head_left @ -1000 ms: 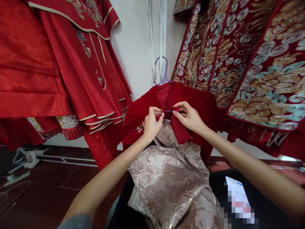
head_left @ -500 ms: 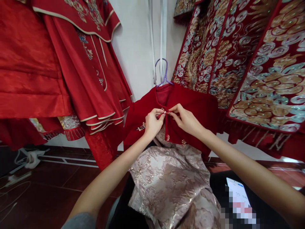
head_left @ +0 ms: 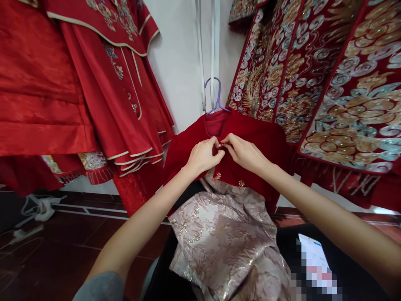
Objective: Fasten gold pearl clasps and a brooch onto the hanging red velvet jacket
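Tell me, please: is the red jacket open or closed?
Closed: front panels of the red jacket meet where left hand and right hand pinch; top clasp hidden.

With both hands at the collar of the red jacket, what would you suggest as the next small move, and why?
Probably finish fastening the top button: the left hand and right hand pinch the front edges of the jacket together right at it, just below the collar, with fingertips meeting.

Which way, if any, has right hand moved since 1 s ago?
Yes. Right hand shifted slightly left: fingertips now under the purple hanger hook, meeting the left hand on the red jacket.
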Tool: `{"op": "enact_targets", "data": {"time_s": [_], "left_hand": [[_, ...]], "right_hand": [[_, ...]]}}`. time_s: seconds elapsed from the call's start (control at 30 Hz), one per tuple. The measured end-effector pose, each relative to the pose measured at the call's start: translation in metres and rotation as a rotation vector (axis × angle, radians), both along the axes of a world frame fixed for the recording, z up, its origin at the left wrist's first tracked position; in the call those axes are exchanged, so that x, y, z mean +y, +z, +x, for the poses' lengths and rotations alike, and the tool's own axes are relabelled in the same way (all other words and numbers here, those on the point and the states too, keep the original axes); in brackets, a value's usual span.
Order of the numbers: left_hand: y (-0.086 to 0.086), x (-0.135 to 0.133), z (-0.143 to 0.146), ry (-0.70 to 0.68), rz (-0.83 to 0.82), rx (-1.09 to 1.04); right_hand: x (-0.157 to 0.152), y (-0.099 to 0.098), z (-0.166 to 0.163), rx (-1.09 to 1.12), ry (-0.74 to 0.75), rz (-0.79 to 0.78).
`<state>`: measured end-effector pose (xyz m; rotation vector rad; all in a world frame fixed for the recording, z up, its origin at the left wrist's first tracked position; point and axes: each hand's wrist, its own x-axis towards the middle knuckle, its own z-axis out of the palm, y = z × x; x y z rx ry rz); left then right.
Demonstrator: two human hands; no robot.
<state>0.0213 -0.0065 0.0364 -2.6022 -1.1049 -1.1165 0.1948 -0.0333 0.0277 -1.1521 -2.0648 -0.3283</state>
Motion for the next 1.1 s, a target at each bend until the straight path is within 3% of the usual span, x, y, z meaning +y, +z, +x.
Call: {"op": "enact_targets", "data": {"time_s": [0.33,0.53,0.77,1.1], "left_hand": [[0.005,0.004,0.002,-0.011,0.06,0.026],[0.008,0.01,-0.003,-0.092,0.028,0.014],[0.01,0.012,-0.005,-0.045,0.137,0.167],[0.016,0.012,-0.003,-0.112,0.098,0.147]], "right_hand": [[0.01,-0.001,0.007,0.187,0.198,-0.036],[0.011,0.0,0.009,0.193,0.209,-0.03],[0.01,-0.007,0.006,0.159,0.177,-0.026],[0.008,-0.003,0.006,0.115,0.139,-0.034]]}}
